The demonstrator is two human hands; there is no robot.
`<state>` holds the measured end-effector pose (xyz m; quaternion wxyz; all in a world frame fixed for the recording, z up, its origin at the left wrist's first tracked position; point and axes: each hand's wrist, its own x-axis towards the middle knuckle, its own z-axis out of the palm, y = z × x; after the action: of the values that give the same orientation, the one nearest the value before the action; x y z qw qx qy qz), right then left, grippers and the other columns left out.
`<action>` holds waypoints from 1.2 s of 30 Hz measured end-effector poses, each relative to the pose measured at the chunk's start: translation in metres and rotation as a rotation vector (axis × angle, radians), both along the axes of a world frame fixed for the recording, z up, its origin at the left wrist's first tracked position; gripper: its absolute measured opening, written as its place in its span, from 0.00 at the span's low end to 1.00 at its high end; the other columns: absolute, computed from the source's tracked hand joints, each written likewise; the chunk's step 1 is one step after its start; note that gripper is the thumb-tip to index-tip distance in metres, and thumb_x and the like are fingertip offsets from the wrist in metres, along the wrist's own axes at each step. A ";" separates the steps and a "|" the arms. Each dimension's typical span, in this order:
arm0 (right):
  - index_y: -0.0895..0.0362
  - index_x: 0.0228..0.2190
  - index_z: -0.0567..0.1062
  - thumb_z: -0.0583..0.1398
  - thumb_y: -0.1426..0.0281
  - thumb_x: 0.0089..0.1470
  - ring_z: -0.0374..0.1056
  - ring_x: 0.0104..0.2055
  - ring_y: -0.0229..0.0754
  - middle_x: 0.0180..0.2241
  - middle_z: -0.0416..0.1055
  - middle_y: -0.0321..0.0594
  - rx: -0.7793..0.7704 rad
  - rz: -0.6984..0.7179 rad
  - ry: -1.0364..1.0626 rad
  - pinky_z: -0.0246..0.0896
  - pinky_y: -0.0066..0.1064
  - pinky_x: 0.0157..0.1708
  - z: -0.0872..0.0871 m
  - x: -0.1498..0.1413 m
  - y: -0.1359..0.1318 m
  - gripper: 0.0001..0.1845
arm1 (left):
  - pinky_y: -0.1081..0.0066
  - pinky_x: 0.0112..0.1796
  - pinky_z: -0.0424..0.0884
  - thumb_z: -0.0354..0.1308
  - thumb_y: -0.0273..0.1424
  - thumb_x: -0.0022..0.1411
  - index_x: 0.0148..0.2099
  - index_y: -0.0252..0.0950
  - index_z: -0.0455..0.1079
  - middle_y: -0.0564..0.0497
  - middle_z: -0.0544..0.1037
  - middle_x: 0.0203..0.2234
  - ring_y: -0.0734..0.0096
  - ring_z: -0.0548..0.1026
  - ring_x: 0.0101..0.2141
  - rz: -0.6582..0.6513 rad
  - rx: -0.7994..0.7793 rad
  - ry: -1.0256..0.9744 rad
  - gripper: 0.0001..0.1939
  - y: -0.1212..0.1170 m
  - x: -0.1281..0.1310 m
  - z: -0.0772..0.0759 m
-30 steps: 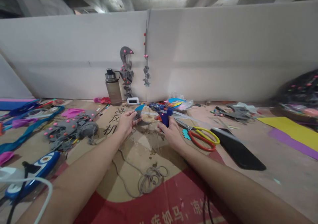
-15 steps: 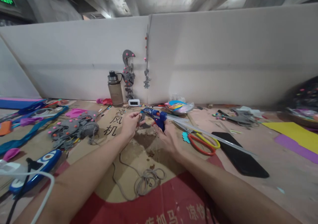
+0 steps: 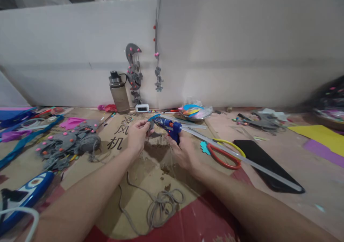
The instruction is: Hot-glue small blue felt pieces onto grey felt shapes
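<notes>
My left hand (image 3: 138, 136) is pinched narrow on a small grey-and-blue piece (image 3: 153, 117), just in front of me at the middle of the clock. The fingers grip close to it, seemingly so the blue edge stands free. My right hand (image 3: 184, 149) is wrapped around the handle of a blue glue gun (image 3: 170, 125), its nose aimed toward 10 o'clock at the piece; I cannot tell whether they touch.

A long clear stick (image 3: 279, 177) runs from the gun's back toward 4 o'clock, passing over the scissors (image 3: 211, 144) and a black phone (image 3: 258, 150); that direction probably leaves my forearm free. Under my hands, cardboard (image 3: 137, 202) covers part of the bench (image 3: 322, 177), perhaps to catch drips, since brown marks spot it.

At 6 o'clock, a grey cord (image 3: 152, 213) lies in loose loops, likely gathered to avoid tangles. A grey pile (image 3: 64, 141) dotted with pink and orange balls sits at 9 o'clock. The bottle (image 3: 120, 97) stands at 11 o'clock against the white panel (image 3: 228, 52), apparently out of elbow's way.
</notes>
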<state>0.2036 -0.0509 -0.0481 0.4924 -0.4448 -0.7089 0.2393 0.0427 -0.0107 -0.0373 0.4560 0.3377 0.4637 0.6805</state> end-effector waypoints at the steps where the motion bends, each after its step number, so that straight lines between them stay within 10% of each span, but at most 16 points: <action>1: 0.57 0.46 0.70 0.52 0.61 0.57 0.67 0.45 0.47 0.45 0.72 0.46 -0.002 -0.006 0.003 0.60 0.40 0.48 -0.002 0.000 0.000 0.19 | 0.74 0.28 0.75 0.64 0.25 0.48 0.31 0.31 0.73 0.51 0.75 0.24 0.75 0.73 0.25 -0.012 0.011 0.002 0.05 -0.001 0.001 0.001; 36: 0.56 0.48 0.68 0.52 0.62 0.57 0.68 0.43 0.48 0.42 0.73 0.46 -0.004 -0.060 -0.042 0.61 0.39 0.43 -0.006 0.000 -0.006 0.19 | 0.75 0.26 0.74 0.63 0.27 0.46 0.31 0.31 0.73 0.51 0.75 0.24 0.78 0.71 0.24 -0.041 0.040 0.017 0.07 -0.011 0.010 0.005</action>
<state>0.2031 -0.0574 -0.0546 0.4835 -0.4717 -0.7049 0.2163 0.0522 -0.0215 -0.0321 0.4589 0.3619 0.4470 0.6773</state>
